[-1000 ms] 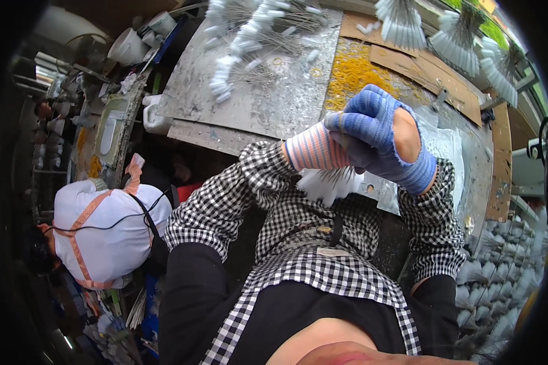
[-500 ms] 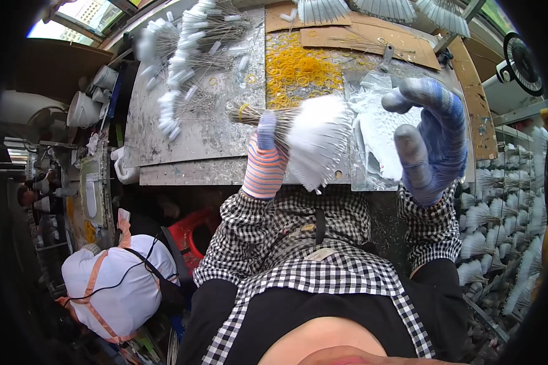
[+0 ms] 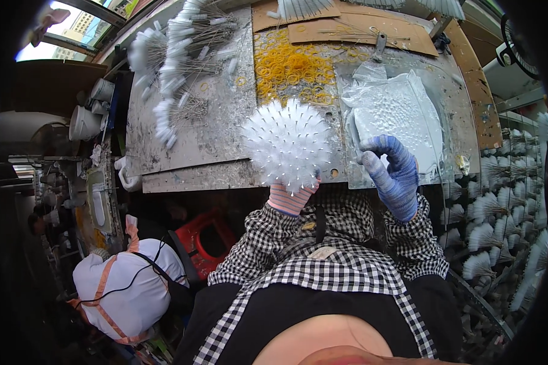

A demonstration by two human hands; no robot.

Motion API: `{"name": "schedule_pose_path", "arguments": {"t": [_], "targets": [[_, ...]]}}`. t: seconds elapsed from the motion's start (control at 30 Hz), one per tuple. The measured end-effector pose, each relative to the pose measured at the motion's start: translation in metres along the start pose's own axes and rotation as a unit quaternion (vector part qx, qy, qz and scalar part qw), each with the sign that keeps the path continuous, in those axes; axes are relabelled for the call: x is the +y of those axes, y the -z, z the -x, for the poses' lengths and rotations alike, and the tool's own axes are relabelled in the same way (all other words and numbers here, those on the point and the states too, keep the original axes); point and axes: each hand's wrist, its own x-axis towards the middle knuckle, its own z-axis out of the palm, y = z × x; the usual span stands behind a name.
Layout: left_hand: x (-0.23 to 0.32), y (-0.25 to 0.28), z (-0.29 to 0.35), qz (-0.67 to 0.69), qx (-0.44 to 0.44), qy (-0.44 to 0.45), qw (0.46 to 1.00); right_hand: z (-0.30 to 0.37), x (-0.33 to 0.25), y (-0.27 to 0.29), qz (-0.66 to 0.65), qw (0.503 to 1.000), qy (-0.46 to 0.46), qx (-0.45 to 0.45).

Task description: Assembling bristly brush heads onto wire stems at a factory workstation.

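Note:
Held upright in my left hand [image 3: 293, 198], a bundle of thin wire brushes [image 3: 288, 143] with white bristles spreads into a round head. Its bristle tips face up, each with a small white end, and the wire stems are hidden under the head. A striped orange and grey knit glove covers that hand. My right hand [image 3: 397, 181], in a blue striped knit glove, hangs over the table's front edge with nothing in it. Its thumb and fingers are curved and apart. Just beyond it, white paste [image 3: 402, 115] with a bumpy surface lies on a flat sheet.
Yellow rubber bands [image 3: 295, 67] are heaped at the table's middle. More white-ended wire brushes [image 3: 176, 55] lie at the left. A scraper [image 3: 380, 45] rests near cardboard at the back. Racks of brush bundles [image 3: 487, 210] stand right; a red stool [image 3: 206, 240] and another person [image 3: 131, 292] are left.
The bundle has turned from lying sideways to bristle tips up, hiding its banded stems. My right hand has come down and nearer, away from over the paste.

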Motion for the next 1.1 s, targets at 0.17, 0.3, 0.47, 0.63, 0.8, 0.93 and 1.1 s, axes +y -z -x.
{"name": "schedule_pose_path", "arguments": {"t": [0.17,0.3,0.47,0.63,0.8,0.93,1.1], "targets": [[-0.027,0.009,0.005,-0.065,-0.076,0.011,0.995,0.005,0.001,0.001,-0.003,1.000,0.011,-0.019],[-0.026,0.003,0.009,0.007,-0.050,-0.037,0.998,0.006,0.002,-0.001,0.006,1.000,0.003,-0.023],[0.006,0.007,0.013,-0.542,-0.079,-0.123,0.827,0.010,0.011,-0.002,0.000,1.000,-0.003,-0.024],[-0.006,-0.009,0.013,-0.580,-0.052,-0.168,0.796,0.012,0.012,-0.001,-0.013,0.999,-0.020,-0.025],[0.003,-0.034,0.013,-0.459,-0.115,-0.167,0.865,0.014,0.014,-0.002,0.004,0.999,0.003,-0.034],[-0.038,-0.045,-0.004,-0.709,0.012,-0.412,0.571,0.017,0.016,-0.001,0.007,0.999,0.017,-0.032],[-0.045,-0.075,-0.009,-0.760,0.005,-0.363,0.540,0.014,0.013,0.004,-0.028,0.999,-0.016,-0.043]]}}
